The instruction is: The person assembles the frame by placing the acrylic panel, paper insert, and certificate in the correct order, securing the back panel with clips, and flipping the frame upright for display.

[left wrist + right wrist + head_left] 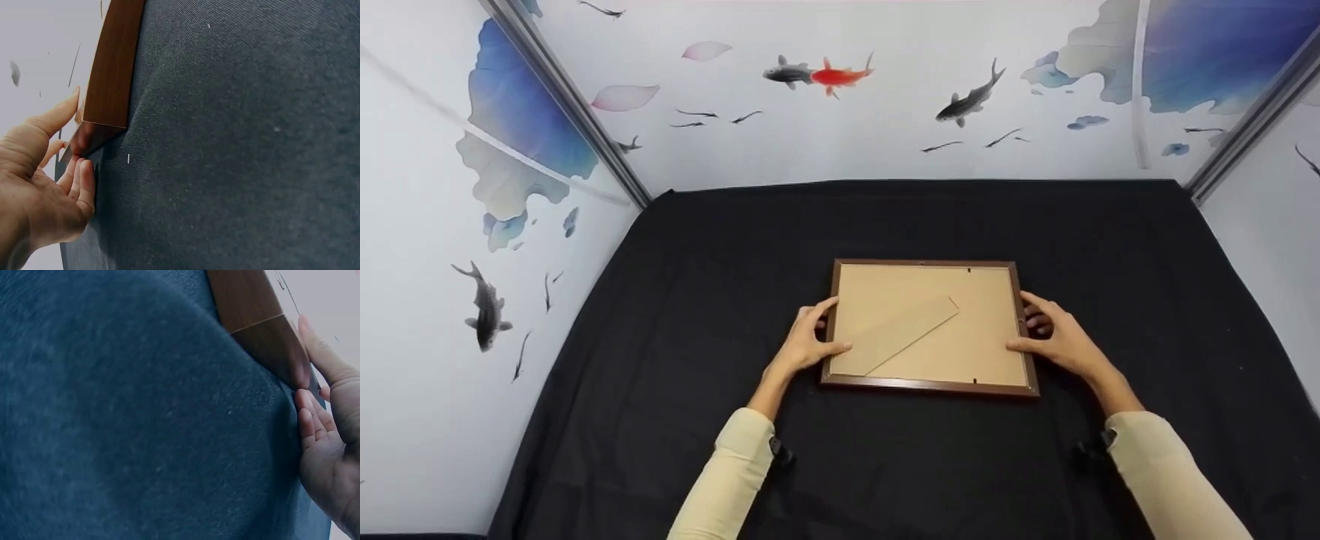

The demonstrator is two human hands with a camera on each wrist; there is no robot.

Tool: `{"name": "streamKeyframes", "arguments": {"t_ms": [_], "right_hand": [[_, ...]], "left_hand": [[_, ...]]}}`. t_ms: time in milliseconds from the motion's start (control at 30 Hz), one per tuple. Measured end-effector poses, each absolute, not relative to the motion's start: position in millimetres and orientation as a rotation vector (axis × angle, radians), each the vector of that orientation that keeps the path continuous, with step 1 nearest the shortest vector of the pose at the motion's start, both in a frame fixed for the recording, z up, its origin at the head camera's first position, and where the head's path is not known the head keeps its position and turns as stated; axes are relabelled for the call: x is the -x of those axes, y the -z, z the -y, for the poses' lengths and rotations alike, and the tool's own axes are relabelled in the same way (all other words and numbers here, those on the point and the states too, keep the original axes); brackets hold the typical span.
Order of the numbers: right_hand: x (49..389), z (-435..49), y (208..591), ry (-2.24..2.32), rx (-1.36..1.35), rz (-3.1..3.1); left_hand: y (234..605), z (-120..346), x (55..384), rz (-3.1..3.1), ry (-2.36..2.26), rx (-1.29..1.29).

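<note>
A picture frame [982, 322] with a dark brown wooden border lies back side up on the black cloth, its tan backboard showing. Across the backboard runs a flat easel leg [901, 334], slanting and folded down. My left hand [802, 341] grips the left border, thumb over the top and fingers along the outer side. On the opposite border, my right hand [1061, 337] holds on in the same way. The left wrist view shows the border's brown side [112, 73] close to the cloth, fingertips low against it. In the right wrist view, fingers touch the frame's lower corner [275, 343].
Black cloth [697, 262] covers the table around the picture frame. White panels [825, 142] printed with fish and leaves stand at the back and both sides, joined by grey metal posts [577, 105]. Dark straps show at both cuffs.
</note>
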State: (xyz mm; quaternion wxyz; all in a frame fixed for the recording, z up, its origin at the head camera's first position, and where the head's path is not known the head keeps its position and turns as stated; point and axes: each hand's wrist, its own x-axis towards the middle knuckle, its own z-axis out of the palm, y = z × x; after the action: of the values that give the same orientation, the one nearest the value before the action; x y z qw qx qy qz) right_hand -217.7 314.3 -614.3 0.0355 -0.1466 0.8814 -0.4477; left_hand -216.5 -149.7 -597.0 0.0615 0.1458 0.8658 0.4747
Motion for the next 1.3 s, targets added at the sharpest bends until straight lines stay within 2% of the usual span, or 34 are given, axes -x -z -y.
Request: {"name": "streamKeyframes", "arguments": {"t_ms": [667, 967, 1300], "right_hand": [[219.0, -316.0, 615.8, 1.358, 0.486, -2.715], [218.0, -315.3, 614.9, 1.367, 0.486, -2.684], [217.3, -314.4, 613.1, 1.382, 0.466, -2.683]], "left_hand": [[561.8, 136.4, 223.2, -2.750, -0.688, -0.227], [561.9, 132.8, 221.1, -2.726, -0.726, -0.211], [578.9, 140.8, 206.8, -2.704, -1.067, -0.281]]}}
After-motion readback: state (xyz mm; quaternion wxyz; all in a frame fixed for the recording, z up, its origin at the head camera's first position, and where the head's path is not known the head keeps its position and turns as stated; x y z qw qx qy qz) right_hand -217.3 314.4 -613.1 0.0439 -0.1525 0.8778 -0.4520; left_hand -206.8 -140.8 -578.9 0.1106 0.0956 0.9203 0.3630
